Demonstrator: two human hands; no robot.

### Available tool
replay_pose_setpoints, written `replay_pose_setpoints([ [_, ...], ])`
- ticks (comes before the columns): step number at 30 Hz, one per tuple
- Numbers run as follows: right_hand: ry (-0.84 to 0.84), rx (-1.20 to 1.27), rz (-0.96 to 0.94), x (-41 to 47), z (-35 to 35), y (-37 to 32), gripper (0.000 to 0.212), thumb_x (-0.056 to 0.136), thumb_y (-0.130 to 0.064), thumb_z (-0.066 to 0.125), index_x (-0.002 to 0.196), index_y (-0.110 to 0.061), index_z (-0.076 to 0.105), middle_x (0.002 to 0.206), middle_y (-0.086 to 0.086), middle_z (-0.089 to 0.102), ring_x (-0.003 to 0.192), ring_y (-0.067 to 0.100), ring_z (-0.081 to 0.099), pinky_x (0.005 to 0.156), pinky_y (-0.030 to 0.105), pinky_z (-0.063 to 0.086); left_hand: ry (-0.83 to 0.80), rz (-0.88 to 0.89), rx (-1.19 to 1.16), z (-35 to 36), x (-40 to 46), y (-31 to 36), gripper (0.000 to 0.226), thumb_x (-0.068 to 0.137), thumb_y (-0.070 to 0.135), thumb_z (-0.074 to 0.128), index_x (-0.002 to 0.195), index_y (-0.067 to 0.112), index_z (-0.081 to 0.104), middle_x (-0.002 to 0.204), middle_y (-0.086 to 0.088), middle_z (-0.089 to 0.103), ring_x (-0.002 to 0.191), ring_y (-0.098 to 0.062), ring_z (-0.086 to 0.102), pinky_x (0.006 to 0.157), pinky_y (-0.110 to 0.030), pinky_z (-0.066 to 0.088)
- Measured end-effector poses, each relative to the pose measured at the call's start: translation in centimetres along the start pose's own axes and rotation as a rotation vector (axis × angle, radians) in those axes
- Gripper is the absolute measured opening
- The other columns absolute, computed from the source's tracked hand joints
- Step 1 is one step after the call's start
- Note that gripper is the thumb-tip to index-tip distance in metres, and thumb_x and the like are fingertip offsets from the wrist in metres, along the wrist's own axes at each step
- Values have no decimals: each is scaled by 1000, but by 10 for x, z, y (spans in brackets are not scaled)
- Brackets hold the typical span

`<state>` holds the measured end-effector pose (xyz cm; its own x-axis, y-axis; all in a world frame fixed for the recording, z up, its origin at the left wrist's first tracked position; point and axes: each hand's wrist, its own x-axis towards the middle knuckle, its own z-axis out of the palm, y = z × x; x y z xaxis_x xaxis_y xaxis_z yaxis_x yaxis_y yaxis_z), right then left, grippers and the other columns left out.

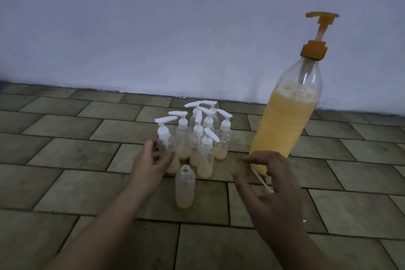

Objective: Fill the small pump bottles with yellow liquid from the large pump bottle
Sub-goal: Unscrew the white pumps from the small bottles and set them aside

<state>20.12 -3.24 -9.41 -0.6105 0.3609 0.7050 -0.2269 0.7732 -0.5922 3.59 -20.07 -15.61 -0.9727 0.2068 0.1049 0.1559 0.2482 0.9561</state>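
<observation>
2 grips (151,163) (274,184) loose, apart; large bottle (287,120) base hidden behind right.

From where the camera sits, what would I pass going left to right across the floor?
Left hand → open small bottle without a pump → right hand → large pump bottle of yellow liquid. The cluster of small pump bottles overlaps the first two, so it is unranked.

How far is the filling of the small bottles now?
Early stage. Done: the capped small bottles each hold only a low yellow layer. In hand: the left hand reaches around the leftmost capped bottle; one uncapped bottle stands in front; the right hand hovers open. Left: topping all up from the large bottle, still mostly full.
</observation>
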Motion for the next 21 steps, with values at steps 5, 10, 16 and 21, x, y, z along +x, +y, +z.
replay_pose_setpoints([
  [5,-141,258,157,34,15,-43,26,76,-39,71,98,-26,66,87,-13,61,81,4,56,66,9,40,100,272,-241,-35,-13,51,30,79,48,68,101,33,54,94,6,65,89,-13,63,69,-20,53],
  [10,-253,719,593,73,27,-68,51,57,-44,76,102,-22,68,90,-2,67,81,7,64,64,16,51,-145,383,-102,-29,-35,82,54,72,63,63,119,36,53,105,12,64,97,-15,63,78,-33,53],
  [16,-318,795,644,83,30,-60,22,68,-20,78,86,-8,72,84,8,73,84,22,68,77,35,54,-297,262,-343,-17,-58,93,38,78,40,61,103,12,63,73,2,64,63,-13,60,57,-25,49],
  [21,-466,953,712,88,11,-47,43,61,-21,74,103,-15,68,95,2,73,87,14,65,74,28,46,-374,147,-497,-12,-69,95,36,76,43,58,96,15,68,78,-6,66,59,-21,57,56,-34,47],
])
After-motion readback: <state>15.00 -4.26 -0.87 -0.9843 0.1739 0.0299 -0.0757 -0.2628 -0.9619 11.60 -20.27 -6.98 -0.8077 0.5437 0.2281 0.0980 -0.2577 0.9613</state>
